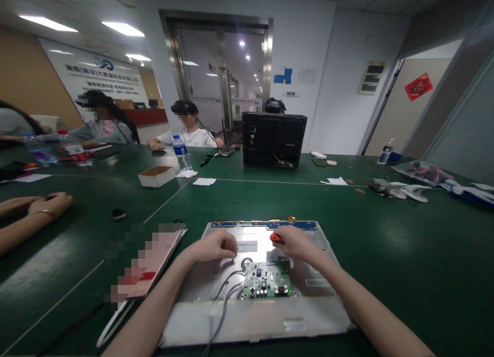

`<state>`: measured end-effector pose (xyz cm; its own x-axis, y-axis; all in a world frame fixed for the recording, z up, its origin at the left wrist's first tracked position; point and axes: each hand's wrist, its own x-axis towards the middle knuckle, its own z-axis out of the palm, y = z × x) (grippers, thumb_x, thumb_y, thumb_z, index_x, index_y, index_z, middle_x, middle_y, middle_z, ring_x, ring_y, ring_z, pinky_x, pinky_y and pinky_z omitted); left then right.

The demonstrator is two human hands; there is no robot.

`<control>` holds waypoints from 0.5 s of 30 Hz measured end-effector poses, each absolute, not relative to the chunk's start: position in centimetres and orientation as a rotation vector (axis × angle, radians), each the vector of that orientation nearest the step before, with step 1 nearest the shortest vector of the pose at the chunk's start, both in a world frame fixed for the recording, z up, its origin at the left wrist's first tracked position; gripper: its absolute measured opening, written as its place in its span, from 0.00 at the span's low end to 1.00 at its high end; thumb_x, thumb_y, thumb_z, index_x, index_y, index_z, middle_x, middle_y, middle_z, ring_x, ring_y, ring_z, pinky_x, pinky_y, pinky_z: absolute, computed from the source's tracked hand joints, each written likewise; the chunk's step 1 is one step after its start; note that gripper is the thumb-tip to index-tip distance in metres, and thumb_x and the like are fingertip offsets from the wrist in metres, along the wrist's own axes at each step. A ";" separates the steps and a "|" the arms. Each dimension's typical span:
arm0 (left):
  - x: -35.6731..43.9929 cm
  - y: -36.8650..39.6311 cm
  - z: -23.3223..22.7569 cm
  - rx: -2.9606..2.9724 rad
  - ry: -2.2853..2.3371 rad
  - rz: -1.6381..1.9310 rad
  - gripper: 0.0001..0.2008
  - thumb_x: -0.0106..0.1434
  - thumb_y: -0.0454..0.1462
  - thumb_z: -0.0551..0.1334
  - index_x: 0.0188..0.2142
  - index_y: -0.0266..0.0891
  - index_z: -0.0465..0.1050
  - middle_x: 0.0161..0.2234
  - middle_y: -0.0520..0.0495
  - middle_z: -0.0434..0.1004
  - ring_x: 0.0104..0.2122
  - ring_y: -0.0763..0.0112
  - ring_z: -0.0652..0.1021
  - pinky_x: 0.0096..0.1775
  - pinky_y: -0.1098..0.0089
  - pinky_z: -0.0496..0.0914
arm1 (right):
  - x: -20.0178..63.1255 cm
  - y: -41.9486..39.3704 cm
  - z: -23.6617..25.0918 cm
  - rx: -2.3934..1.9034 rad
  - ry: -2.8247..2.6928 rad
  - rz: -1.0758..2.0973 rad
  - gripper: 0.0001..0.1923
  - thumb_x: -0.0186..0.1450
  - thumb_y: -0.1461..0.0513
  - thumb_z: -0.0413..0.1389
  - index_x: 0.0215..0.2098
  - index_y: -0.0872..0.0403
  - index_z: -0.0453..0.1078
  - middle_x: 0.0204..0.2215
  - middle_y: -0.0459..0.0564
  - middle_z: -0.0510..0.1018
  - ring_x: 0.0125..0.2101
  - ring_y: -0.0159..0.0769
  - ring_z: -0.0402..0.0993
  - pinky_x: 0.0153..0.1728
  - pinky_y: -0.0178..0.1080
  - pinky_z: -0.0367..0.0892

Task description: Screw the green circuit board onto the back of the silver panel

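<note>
Head view, right grip (292, 242) clenching orange tool (277, 238), left grip (216, 245) loosely curled, contents unclear

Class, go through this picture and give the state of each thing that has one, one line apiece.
Right hand: closed around an orange tool
Left hand: curled; whether holding anything, unclear
Metal panel: lying flat
Circuit board: uncovered, cables attached
Black casing: standing upright
Small box: open-topped
Blue-capped bottle: upright, capped
Ceiling lights: lit

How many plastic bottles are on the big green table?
4: a blurry clear bottle and a red-capped bottle at left, a blue-capped bottle beside the open white box, a white-capped bottle at right. Some may be hidden.
</note>
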<state>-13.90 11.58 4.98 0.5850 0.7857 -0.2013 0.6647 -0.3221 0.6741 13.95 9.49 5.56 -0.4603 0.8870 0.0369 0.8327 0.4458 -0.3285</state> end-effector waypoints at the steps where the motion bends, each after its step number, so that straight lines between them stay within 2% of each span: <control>1: -13.9 11.5 5.1 2.068 1.140 0.195 0.15 0.51 0.46 0.65 0.30 0.35 0.77 0.25 0.49 0.74 0.26 0.69 0.72 0.29 0.73 0.63 | 13.4 9.6 5.4 -1.497 -2.498 0.385 0.04 0.63 0.64 0.57 0.34 0.57 0.73 0.35 0.52 0.78 0.34 0.35 0.71 0.32 0.33 0.54; 8: -14.0 11.4 4.4 2.067 1.135 0.161 0.13 0.46 0.43 0.68 0.28 0.36 0.77 0.25 0.50 0.74 0.27 0.69 0.71 0.29 0.73 0.63 | 13.4 10.0 2.4 -1.436 -2.465 0.370 0.05 0.63 0.66 0.57 0.36 0.55 0.74 0.37 0.52 0.79 0.37 0.37 0.72 0.34 0.33 0.56; 15: -13.6 11.3 4.1 2.082 1.133 0.181 0.11 0.53 0.42 0.64 0.29 0.36 0.78 0.25 0.50 0.74 0.26 0.70 0.71 0.28 0.73 0.62 | 14.0 10.7 0.6 -1.383 -2.437 0.366 0.03 0.63 0.65 0.56 0.33 0.55 0.73 0.34 0.51 0.78 0.35 0.36 0.71 0.32 0.33 0.56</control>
<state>-13.61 11.28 4.15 0.5988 0.7714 -0.2153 0.6661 -0.3304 0.6687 13.98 10.71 0.59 -0.4832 0.8636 0.1440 0.7832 0.4999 -0.3699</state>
